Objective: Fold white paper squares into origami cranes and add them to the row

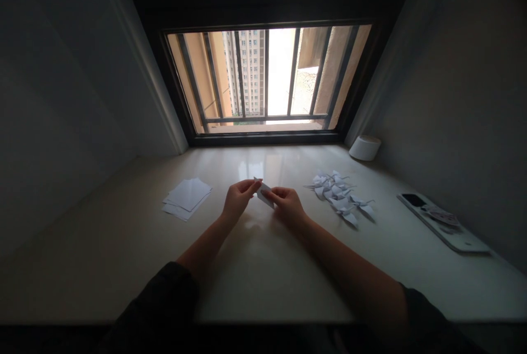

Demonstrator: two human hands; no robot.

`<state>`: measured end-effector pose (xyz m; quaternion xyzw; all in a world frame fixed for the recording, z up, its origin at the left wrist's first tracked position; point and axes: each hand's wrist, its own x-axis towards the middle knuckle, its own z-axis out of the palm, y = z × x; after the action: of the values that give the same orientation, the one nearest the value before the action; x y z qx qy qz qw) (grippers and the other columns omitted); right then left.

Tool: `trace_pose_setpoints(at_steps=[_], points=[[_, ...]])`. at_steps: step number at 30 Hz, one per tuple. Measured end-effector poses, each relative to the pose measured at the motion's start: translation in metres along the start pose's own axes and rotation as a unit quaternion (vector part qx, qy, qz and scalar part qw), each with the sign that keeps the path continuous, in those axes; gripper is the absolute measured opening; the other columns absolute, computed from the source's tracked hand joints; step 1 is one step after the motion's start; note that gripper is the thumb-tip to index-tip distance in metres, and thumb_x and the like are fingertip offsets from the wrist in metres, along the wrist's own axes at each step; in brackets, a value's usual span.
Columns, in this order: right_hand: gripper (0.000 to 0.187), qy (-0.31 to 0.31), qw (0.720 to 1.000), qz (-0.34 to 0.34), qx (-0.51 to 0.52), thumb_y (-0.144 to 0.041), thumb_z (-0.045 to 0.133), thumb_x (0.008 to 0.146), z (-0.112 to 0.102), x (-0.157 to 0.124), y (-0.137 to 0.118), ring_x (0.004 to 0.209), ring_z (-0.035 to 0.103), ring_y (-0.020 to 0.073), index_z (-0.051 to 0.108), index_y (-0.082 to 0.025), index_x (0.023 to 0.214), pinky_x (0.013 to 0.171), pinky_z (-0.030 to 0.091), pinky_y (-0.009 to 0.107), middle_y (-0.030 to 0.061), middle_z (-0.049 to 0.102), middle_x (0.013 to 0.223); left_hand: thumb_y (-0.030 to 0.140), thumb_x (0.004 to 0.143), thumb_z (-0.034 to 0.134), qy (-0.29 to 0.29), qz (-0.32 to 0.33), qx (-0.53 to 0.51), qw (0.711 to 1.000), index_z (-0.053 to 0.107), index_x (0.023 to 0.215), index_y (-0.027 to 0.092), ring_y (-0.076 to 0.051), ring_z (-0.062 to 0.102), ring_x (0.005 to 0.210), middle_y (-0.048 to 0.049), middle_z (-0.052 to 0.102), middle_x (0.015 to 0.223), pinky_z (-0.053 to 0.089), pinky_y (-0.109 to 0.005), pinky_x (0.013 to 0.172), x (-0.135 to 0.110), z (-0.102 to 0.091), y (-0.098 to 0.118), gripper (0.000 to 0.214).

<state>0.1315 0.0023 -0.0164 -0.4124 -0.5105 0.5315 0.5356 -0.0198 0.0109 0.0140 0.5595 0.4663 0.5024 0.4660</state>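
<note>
A small folded piece of white paper (265, 198) is held between my two hands, just above the pale sill. My left hand (240, 196) pinches its upper left corner between thumb and fingers. On the other side, my right hand (287, 201) grips the right part, with the thumb lying on the paper's face. To the left lies a loose stack of white paper sheets (188, 195). A cluster of folded white paper cranes (335, 189) sits right of my right hand, several of them overlapping.
The glossy sill (255, 277) ends at a front edge near me. A phone-like white device (444, 225) lies at the far right by the wall. In the back right corner stands a white rounded object (364, 147). A dark-framed barred window (267, 79) rises behind.
</note>
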Motion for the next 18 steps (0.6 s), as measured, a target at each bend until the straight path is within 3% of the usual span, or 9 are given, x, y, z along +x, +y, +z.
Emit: trace_pose_setpoints(at_steps=[6, 12, 18], points=[[0.03, 0.031, 0.999, -0.004, 0.042, -0.046, 0.072, 0.062, -0.003, 0.003, 0.002, 0.055, 0.051, 0.012, 0.068, -0.016, 0.061, 0.055, 0.037, 0.025, -0.0003, 0.061, 0.058, 0.044, 0.063, 0.073, -0.015, 0.003, 0.017, 1.0, 0.073, 0.078, 0.016, -0.017, 0.06, 0.069, -0.0062, 0.069, 0.072, 0.043, -0.027, 0.063, 0.001, -0.002, -0.007, 0.032], [0.034, 0.02, 1.0, -0.02, -0.001, -0.049, 0.069, 0.064, -0.003, 0.006, 0.007, 0.057, 0.051, 0.0125, 0.068, -0.016, 0.063, 0.057, 0.038, 0.025, 0.0005, 0.062, 0.06, 0.047, 0.063, 0.07, 0.004, -0.02, 0.03, 0.999, 0.073, 0.074, 0.016, -0.015, 0.057, 0.061, -0.0044, 0.065, 0.062, 0.04, -0.026, 0.057, 0.003, -0.002, -0.01, 0.033], [0.038, 0.05, 0.997, -0.011, -0.063, -0.055, 0.064, 0.067, -0.005, 0.009, 0.01, 0.06, 0.054, 0.0144, 0.07, -0.017, 0.07, 0.06, 0.041, 0.027, 0.0023, 0.064, 0.064, 0.049, 0.066, 0.067, -0.013, 0.043, 0.117, 0.992, 0.072, 0.074, 0.018, -0.02, 0.061, 0.07, -0.0061, 0.069, 0.072, 0.042, -0.028, 0.064, 0.005, -0.006, -0.016, 0.033]])
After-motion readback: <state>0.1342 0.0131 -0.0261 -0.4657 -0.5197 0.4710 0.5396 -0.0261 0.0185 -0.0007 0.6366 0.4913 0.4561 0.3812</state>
